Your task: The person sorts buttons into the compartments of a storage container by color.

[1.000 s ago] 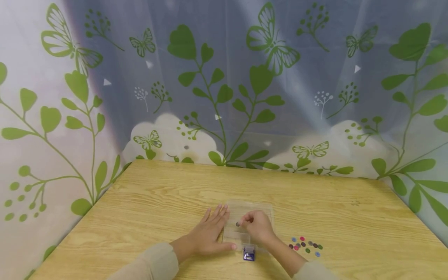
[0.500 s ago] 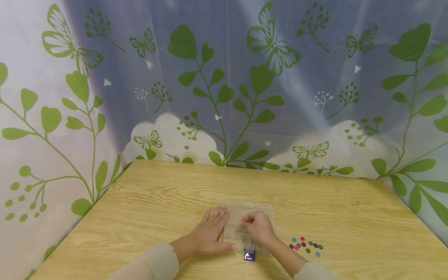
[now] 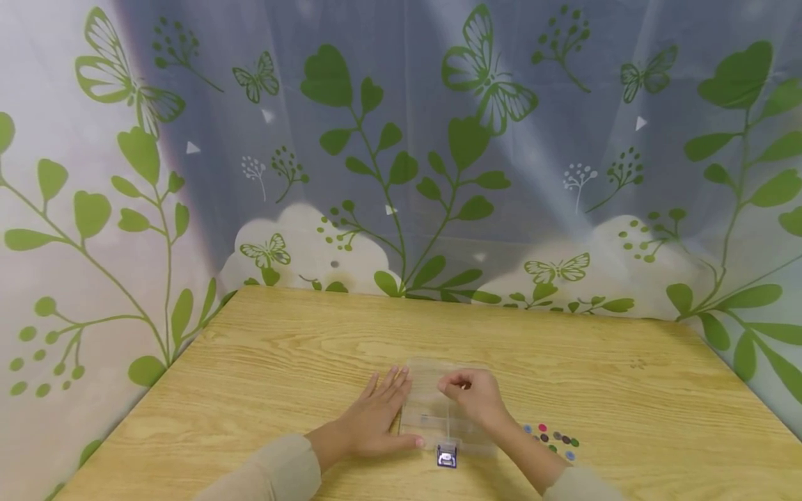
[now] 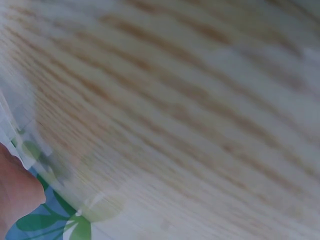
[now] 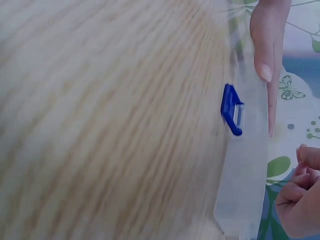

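Observation:
A clear plastic compartment box [image 3: 426,390] lies on the table with its blue latch [image 3: 447,456] facing the person. My left hand [image 3: 376,417] lies flat with straight fingers along the box's left side, its thumb at the front edge. My right hand [image 3: 477,398] is over the box's right half, fingers curled and tips together, with nothing showing between them; the right wrist view also has these curled fingers [image 5: 300,195]. A small dark button [image 3: 424,418] lies in the box's left part. In the left wrist view only a bit of the hand [image 4: 19,192] shows.
Several loose buttons [image 3: 557,438] in blue, red, green and dark shades lie on the wooden table [image 3: 301,341] right of the box, partly covered by the right forearm. A curtain [image 3: 426,229] with leaves and butterflies hangs behind the table.
The right hand lowered the dark button into the box's left part and let go of it, then moved to the right. The left hand has stayed in place.

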Demonstrator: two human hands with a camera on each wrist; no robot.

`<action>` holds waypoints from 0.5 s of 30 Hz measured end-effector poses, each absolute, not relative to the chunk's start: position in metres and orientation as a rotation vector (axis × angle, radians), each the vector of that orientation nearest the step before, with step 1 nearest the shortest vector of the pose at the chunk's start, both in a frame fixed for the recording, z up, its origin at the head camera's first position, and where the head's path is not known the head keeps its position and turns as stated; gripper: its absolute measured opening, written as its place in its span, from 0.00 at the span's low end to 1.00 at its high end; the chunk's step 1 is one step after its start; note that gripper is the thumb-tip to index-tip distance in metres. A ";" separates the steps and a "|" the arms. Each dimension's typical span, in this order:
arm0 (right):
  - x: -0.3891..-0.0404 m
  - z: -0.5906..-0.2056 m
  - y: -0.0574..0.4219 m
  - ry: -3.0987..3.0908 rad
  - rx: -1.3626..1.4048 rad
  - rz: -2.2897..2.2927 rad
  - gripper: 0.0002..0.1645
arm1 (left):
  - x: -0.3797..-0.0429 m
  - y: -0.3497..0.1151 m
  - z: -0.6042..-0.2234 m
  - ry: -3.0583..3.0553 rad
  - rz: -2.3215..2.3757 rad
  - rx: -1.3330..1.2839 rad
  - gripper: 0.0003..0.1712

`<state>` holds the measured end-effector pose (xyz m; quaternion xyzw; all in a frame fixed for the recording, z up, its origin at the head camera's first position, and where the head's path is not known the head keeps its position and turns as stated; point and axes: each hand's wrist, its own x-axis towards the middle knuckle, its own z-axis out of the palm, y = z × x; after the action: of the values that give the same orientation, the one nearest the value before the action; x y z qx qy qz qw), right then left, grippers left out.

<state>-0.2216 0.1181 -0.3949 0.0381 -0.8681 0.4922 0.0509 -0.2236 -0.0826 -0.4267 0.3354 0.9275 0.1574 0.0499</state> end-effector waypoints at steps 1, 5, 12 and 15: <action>-0.222 -0.394 0.120 -2.640 0.119 1.498 0.04 | -0.223 -0.083 -0.426 2.826 0.480 1.023 0.54; -0.221 -0.392 0.125 -2.621 0.123 1.506 0.03 | -0.223 -0.082 -0.427 2.835 0.466 1.015 0.54; -0.219 -0.392 0.137 -2.603 0.137 1.507 0.02 | -0.223 -0.082 -0.426 2.826 0.468 0.999 0.54; -0.218 -0.392 0.143 -2.609 0.153 1.518 0.04 | -0.222 -0.082 -0.424 2.831 0.463 1.002 0.54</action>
<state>-0.2178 0.1426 -0.3920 0.0504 -0.8616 0.5015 0.0597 -0.2216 -0.0820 -0.4242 0.3294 0.9304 0.1521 0.0515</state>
